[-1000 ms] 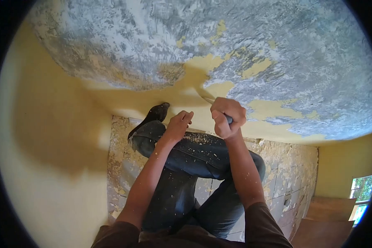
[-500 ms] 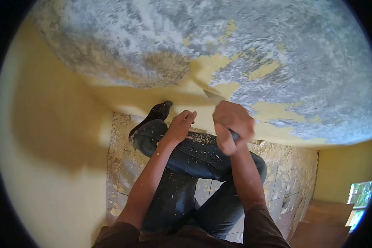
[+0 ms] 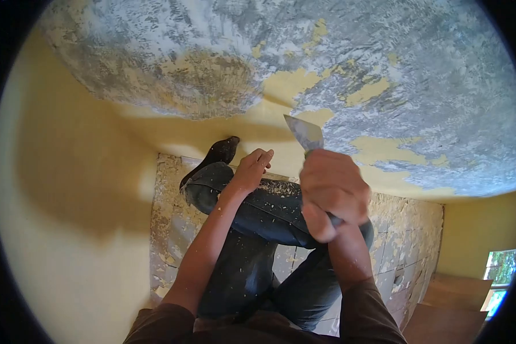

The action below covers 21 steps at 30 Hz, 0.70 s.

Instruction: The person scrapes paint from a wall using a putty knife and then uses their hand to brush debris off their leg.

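My right hand [image 3: 335, 192] is wrapped round the handle of a scraper [image 3: 305, 132], somewhat blurred. Its metal blade widens toward the tip and points up and left at the wall [image 3: 361, 51]; a gap shows between my hand and the wall. Grey-white patches cover much of that wall, with yellow paint [image 3: 289, 86] left in islands and along the lower band. My left hand [image 3: 253, 170] rests by my bent knee, fingers curled in, holding nothing that I can see. Paint flakes [image 3: 278, 188] lie on my dark trousers [image 3: 264, 212].
A yellow side wall [image 3: 69, 172] stands close on the left. Paint chips litter the tiled floor [image 3: 398, 246]. My dark shoe [image 3: 221, 152] is near the wall's foot. Brown boards [image 3: 453, 304] and a bright window [image 3: 501, 269] are at the lower right.
My right hand and the scraper have drawn back from the wall, down and to the right, and the blade shows more fully. My left hand has stayed nearly still.
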Each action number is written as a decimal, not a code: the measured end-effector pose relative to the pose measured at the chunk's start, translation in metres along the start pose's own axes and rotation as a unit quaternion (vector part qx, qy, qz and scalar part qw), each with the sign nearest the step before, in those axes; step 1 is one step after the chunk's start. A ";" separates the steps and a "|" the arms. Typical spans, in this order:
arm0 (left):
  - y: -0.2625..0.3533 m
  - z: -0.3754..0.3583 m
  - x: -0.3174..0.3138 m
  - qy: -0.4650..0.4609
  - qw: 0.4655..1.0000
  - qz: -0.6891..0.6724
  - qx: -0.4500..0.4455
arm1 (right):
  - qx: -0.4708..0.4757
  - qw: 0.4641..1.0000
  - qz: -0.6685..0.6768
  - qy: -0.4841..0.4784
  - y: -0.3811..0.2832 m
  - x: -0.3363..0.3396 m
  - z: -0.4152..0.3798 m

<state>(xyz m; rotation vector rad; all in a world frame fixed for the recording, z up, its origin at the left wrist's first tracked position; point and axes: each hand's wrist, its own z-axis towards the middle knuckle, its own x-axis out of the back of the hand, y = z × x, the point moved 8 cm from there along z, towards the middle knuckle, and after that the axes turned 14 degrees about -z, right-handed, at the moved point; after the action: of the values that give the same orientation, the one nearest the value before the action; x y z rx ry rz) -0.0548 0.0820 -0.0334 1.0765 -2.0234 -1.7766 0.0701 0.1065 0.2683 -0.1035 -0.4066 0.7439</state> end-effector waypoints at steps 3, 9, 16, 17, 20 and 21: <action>-0.002 0.001 0.000 -0.002 1.000 0.028 0.003 | -0.092 0.987 -0.126 -0.038 0.066 -0.007 -0.062; 0.007 -0.003 -0.002 0.002 1.000 0.006 -0.021 | -0.038 0.999 -0.014 0.008 0.018 0.000 -0.007; 0.003 -0.001 -0.003 -0.009 1.000 0.021 0.015 | -0.007 1.000 -0.018 -0.004 0.036 0.000 -0.023; 0.002 -0.002 -0.003 -0.008 1.000 0.013 0.017 | -0.014 1.000 -0.027 0.003 0.036 0.002 -0.022; 0.007 -0.003 -0.001 -0.006 1.000 0.012 0.011 | -0.011 0.996 0.014 0.084 0.015 0.016 -0.004; 0.008 -0.004 -0.001 -0.007 1.000 0.015 0.008 | 0.002 0.997 0.030 0.074 0.006 0.017 0.002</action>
<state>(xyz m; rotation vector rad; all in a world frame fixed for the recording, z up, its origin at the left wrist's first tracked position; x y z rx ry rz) -0.0546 0.0796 -0.0243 1.0361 -2.0532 -1.7608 0.0772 0.1225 0.2743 -0.1673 -0.2609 0.7900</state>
